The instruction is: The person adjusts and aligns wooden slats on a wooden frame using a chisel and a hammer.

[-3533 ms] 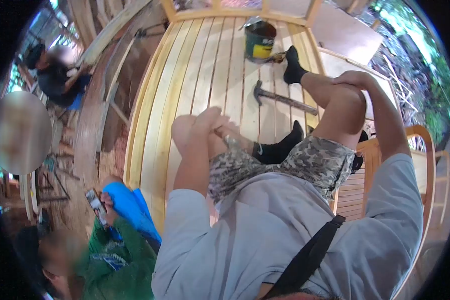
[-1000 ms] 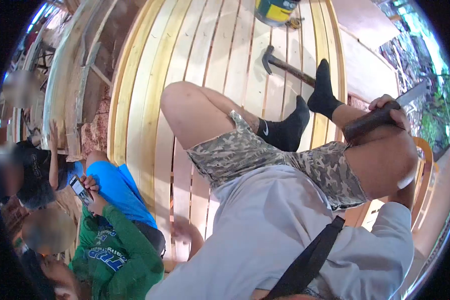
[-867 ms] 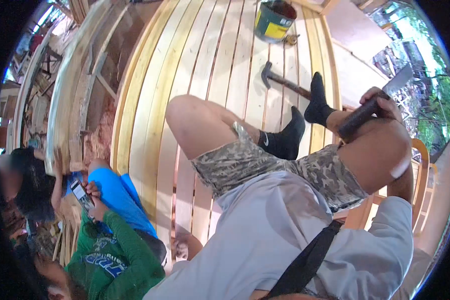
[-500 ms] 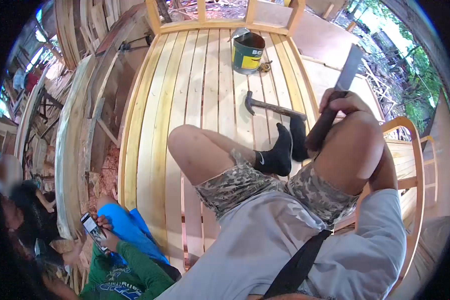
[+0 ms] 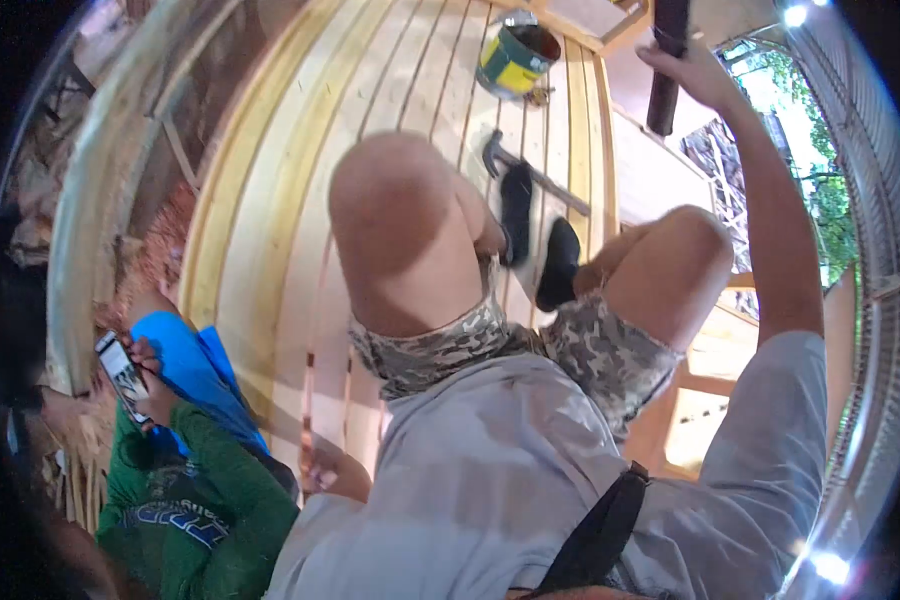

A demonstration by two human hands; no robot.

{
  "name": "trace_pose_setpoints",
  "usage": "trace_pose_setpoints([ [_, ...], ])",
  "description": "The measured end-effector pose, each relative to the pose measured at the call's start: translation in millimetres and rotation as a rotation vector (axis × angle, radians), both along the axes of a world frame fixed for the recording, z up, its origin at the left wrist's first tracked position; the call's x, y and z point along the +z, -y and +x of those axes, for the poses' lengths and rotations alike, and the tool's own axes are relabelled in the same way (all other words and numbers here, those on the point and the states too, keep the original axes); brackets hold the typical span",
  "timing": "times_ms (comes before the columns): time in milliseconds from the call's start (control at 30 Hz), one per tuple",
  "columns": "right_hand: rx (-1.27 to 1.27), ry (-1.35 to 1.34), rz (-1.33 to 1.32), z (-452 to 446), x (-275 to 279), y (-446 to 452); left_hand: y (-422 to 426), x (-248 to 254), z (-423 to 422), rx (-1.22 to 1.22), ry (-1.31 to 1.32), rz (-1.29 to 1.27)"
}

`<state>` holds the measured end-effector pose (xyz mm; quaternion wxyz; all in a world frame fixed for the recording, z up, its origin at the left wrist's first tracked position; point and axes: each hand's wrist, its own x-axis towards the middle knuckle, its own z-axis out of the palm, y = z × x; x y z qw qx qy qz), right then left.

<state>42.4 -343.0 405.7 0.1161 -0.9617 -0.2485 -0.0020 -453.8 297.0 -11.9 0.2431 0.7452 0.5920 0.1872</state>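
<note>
My right hand [image 5: 692,72], raised at the upper right, grips a dark handle [image 5: 664,100] held nearly upright. Its upper end runs past the top of the view, and no blade shows. My left hand [image 5: 322,468] rests low on the pale slatted wooden platform [image 5: 380,90], beside my shirt, with its fingers apart. A claw hammer [image 5: 540,178] lies on the slats near my black-socked feet. Behind it stands a green and yellow bucket [image 5: 515,62] with a small yellowish item [image 5: 538,96] at its base.
At the lower left sits a person in a green top [image 5: 220,500], holding a phone [image 5: 122,378] in their hands. Long rough timber [image 5: 105,200] lies along the left side. A wooden frame edge [image 5: 625,28] borders the platform's far end. Corrugated sheeting [image 5: 885,200] runs down the right.
My right hand has lifted the handle up from beside my right knee; the blade seen earlier has left view. My knees and feet have shifted. My left hand shows again at the lower left.
</note>
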Motion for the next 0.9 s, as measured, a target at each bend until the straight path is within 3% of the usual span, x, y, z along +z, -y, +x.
trace_pose_setpoints([
  [133,-0.066,0.024,-0.378,19.3,-45.5,-71.4,9.3,0.8,-5.7,0.018,-0.024,-0.015],
  [167,-0.011,0.024,-0.113,23.6,-87.0,-68.3,18.1,-2.3,-3.7,0.014,-0.027,-0.026],
  [200,0.103,0.073,-0.306,23.7,-108.1,-81.6,28.9,-2.6,1.0,0.001,-0.023,-0.033],
  [233,-0.040,-0.070,-0.390,12.7,-122.8,-108.1,33.5,-3.9,2.3,0.007,-0.023,-0.044],
  [333,-0.041,-0.297,-0.468,-2.4,-195.4,-166.1,58.9,-12.3,-0.3,0.028,-0.035,-0.063],
  [367,0.019,-0.250,-0.411,4.8,-241.9,-173.2,64.5,-14.0,-0.9,0.042,-0.048,-0.062],
  [467,-0.139,-0.561,-0.200,2.2,-334.6,-218.1,85.1,-27.1,2.4,0.075,-0.080,-0.071],
  [533,-0.262,-0.802,0.095,-13.0,-371.7,-246.6,102.3,-34.8,2.6,0.083,-0.118,-0.090],
  [600,-0.361,-1.217,0.562,-26.6,-396.0,-275.1,120.9,-40.5,-0.5,0.096,-0.165,-0.117],
  [633,-0.372,-1.321,0.623,-28.0,-409.4,-285.1,130.9,-43.0,-2.2,0.107,-0.184,-0.135],
  [733,-0.521,-1.401,0.789,-37.4,-404.4,-327.9,167.6,-49.0,0.8,0.124,-0.234,-0.215],
  [800,-0.465,-1.461,0.839,-31.8,-407.8,-347.0,188.4,-51.2,13.9,0.082,-0.237,-0.277],
  [900,-0.482,-1.461,0.992,-28.2,-406.7,-365.5,187.0,-69.7,71.9,-0.215,-0.106,-0.280],
])
